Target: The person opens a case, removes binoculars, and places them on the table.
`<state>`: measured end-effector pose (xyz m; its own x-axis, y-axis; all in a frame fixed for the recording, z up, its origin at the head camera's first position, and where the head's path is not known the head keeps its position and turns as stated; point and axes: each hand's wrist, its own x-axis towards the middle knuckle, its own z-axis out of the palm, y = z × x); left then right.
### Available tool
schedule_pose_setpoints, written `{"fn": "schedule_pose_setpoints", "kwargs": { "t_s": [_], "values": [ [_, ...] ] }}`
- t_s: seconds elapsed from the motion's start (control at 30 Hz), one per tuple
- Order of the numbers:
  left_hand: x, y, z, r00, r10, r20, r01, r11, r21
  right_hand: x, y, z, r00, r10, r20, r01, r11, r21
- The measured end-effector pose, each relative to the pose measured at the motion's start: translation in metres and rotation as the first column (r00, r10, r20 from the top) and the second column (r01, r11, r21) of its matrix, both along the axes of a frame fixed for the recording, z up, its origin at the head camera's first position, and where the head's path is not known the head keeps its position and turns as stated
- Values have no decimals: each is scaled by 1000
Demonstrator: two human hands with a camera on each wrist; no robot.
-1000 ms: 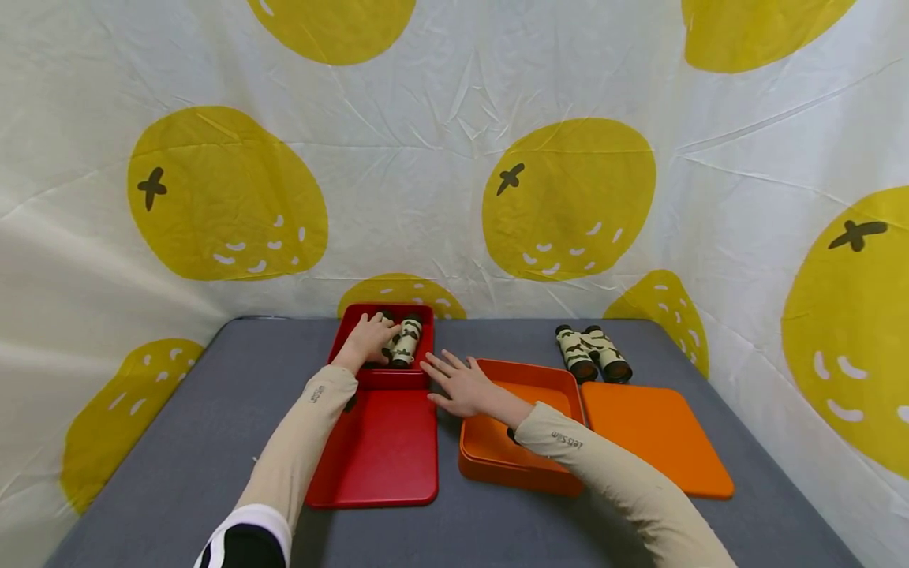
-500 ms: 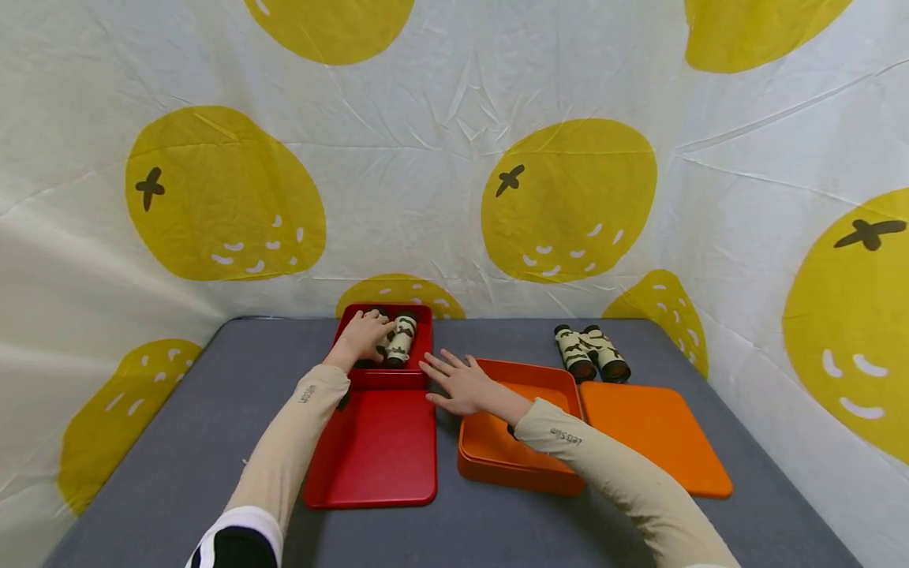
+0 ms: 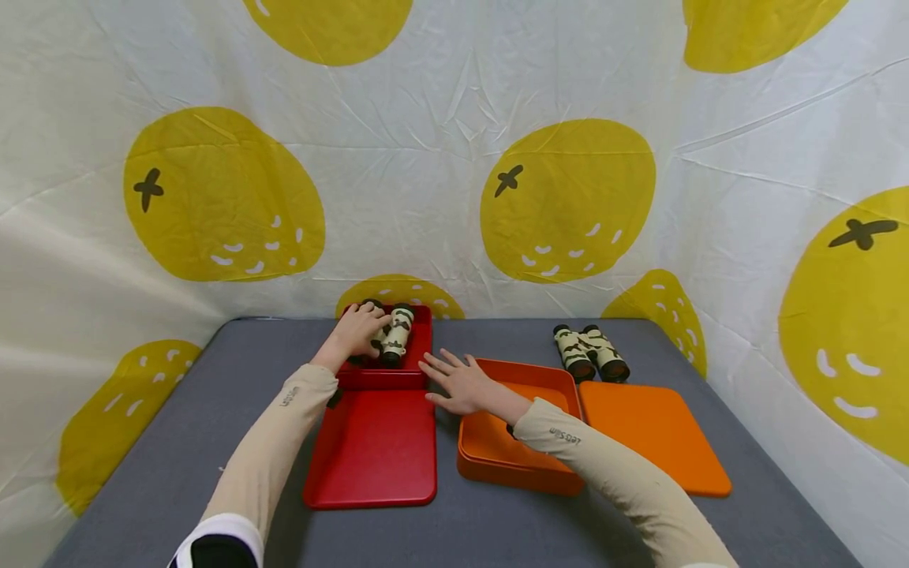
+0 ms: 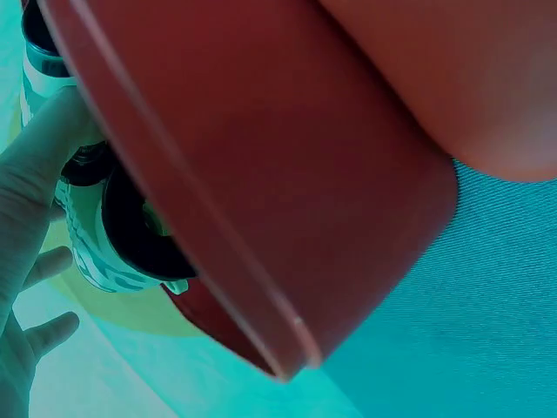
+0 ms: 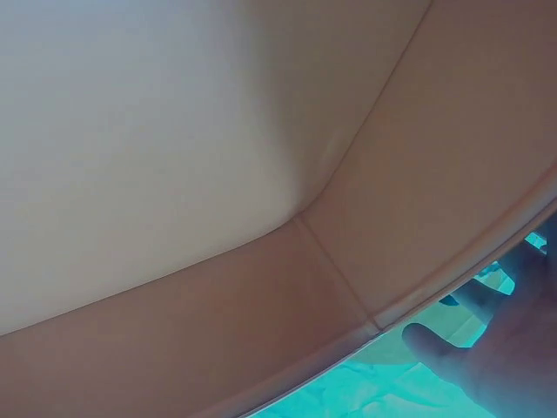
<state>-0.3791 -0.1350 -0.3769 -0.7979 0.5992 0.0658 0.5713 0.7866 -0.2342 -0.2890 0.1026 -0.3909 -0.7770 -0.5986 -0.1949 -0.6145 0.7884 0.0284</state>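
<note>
My left hand grips the left barrel of camouflage-patterned binoculars at the red box at the back. In the left wrist view, the thumb lies against the binoculars, which show beyond the box's rim and are partly hidden by its wall. My right hand, fingers spread and holding nothing, hovers by the left rim of the orange box. The right wrist view catches its fingers past a box rim at the lower right.
A shallow red tray or lid lies in front of the red box. To the right are a flat orange lid and a second pair of camouflage binoculars behind it. A patterned curtain backs the grey table.
My left hand has drawn the binoculars up and to the left, so they now overlap the red box's back rim. The right hand has stayed in place.
</note>
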Motion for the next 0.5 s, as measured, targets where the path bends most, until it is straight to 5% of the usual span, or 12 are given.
{"fn": "schedule_pose_setpoints", "kwargs": {
  "t_s": [0.5],
  "values": [
    [10,-12,17,998,-33,-59,39,993,109,0,2,-1,1000,6,3,-6,1000,-9]
  ]
}}
